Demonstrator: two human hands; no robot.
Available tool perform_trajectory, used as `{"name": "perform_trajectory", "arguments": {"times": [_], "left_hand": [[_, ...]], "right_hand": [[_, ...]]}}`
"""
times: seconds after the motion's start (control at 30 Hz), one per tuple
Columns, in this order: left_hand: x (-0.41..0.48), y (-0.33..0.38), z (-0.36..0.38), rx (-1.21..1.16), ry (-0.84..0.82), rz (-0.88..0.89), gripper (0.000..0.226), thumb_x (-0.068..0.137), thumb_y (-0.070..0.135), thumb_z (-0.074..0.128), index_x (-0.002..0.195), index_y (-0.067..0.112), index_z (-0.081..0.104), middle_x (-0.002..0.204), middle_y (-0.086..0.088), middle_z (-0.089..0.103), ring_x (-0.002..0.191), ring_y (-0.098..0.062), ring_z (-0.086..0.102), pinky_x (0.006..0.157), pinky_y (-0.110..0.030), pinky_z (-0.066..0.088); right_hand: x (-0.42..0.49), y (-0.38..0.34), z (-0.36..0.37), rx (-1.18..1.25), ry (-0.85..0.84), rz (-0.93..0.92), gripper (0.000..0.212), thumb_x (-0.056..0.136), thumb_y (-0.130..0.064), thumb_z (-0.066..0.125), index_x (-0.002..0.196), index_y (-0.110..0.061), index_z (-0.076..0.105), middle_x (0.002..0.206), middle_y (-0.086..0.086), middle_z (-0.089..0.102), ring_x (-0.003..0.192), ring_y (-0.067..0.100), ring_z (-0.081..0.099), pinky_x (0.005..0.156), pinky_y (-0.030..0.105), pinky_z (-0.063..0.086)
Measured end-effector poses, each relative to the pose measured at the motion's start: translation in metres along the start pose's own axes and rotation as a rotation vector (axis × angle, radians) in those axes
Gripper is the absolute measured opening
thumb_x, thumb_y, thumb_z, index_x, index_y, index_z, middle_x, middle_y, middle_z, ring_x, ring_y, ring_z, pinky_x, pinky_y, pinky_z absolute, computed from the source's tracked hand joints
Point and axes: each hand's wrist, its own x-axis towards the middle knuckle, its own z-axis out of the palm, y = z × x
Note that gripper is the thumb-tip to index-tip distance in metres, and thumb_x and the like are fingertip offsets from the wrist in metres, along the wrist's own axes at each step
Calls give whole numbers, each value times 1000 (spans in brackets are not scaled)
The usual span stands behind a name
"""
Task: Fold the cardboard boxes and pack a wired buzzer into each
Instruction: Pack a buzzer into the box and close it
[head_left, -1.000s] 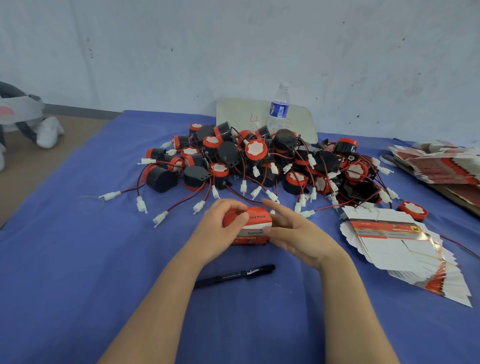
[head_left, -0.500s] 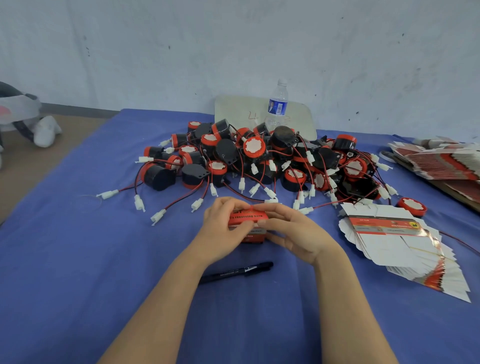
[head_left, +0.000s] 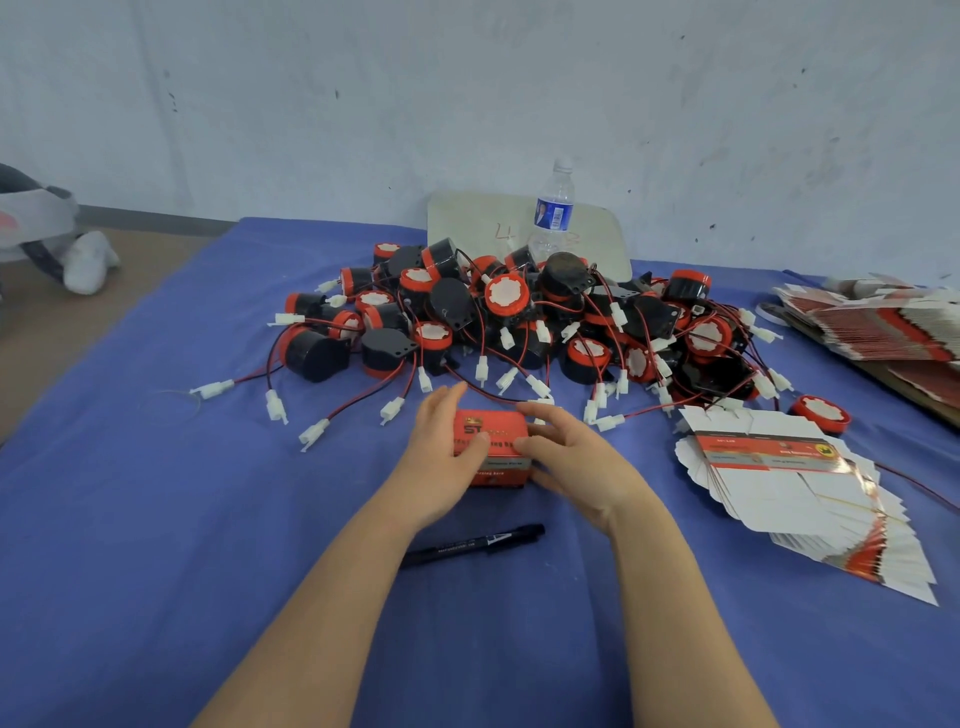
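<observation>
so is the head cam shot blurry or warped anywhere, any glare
Head view: light is even and soft, shadows faint; the wide lens bows the table edges; left hand and right hand on the box look slightly soft, its small print unreadable; a glint runs along the stack of flat boxes.

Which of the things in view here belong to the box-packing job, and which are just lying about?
Part of the job:
red box, held by the left hand and right hand
pile of wired buzzers
fanned flat cartons
second carton stack at far right

Lying about:
black marker
water bottle
white board behind it
soft toy on the floor
</observation>
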Motion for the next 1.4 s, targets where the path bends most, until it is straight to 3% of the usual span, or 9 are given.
{"name": "perform_trajectory", "arguments": {"times": [0.17,0.33,0.47,0.53,0.63,0.8,1.07,1.23,1.4], "left_hand": [[5,0,-5,-414,67,-207,53,103,27,36,150,35,16,146,15,34,97,6,50,72,-17,42],[5,-3,-10,-129,4,-174,58,102,29,38,152,30,7,149,8,31,105,0,45,82,-17,39],[-1,10,-14,10,2,-194,24,101,34,40,117,21,51,124,0,58,92,-2,54,75,-18,44],[-7,26,-10,-44,4,-172,36,101,38,38,132,22,47,131,3,54,106,-10,53,89,-26,43],[-12,78,13,-323,-6,28,56,99,38,41,149,39,15,141,16,39,126,-3,41,106,-29,35],[-20,216,106,-479,-207,417,51,98,24,50,146,23,33,131,-1,57,116,-15,59,101,-38,47],[-136,364,316,-323,-630,502,35,96,42,48,116,14,53,103,0,61,106,-22,58,79,-27,42],[-177,359,381,488,-660,680,40,96,45,40,114,15,59,123,-11,60,123,-33,46,111,-53,22],[-169,342,368,-159,-567,651,27,97,23,47,119,12,59,120,-6,62,113,-21,55,94,-28,41]], "right_hand": [[3,1,7,-28,117,-23,15,96,-32,56,106,-24,63,100,-2,68,92,11,66,85,29,56],[4,3,14,-322,178,-101,14,97,-33,53,99,-24,65,86,-15,66,81,0,61,59,6,46],[-1,2,21,-386,212,-119,32,100,-34,45,123,-18,61,111,-3,66,100,13,60,80,21,48],[-11,-3,22,-254,230,-164,41,101,-32,45,141,-23,45,129,-4,58,112,11,55,95,25,44],[-42,-30,-6,19,320,-355,49,100,-26,48,145,-32,31,135,-2,54,117,16,57,100,36,48],[-151,-83,-123,130,784,-624,34,95,-19,58,124,-33,47,109,2,67,96,19,66,75,27,56],[-367,-69,-268,-169,1621,-182,34,97,-34,49,124,-14,50,121,6,60,106,22,60,86,35,49],[-425,-27,-284,-514,1618,475,56,99,-34,43,145,-4,32,146,17,42,136,33,34,111,38,28],[-394,-32,-260,-541,1767,-73,40,97,-20,48,136,-14,46,135,3,52,126,14,45,106,22,31]]}}
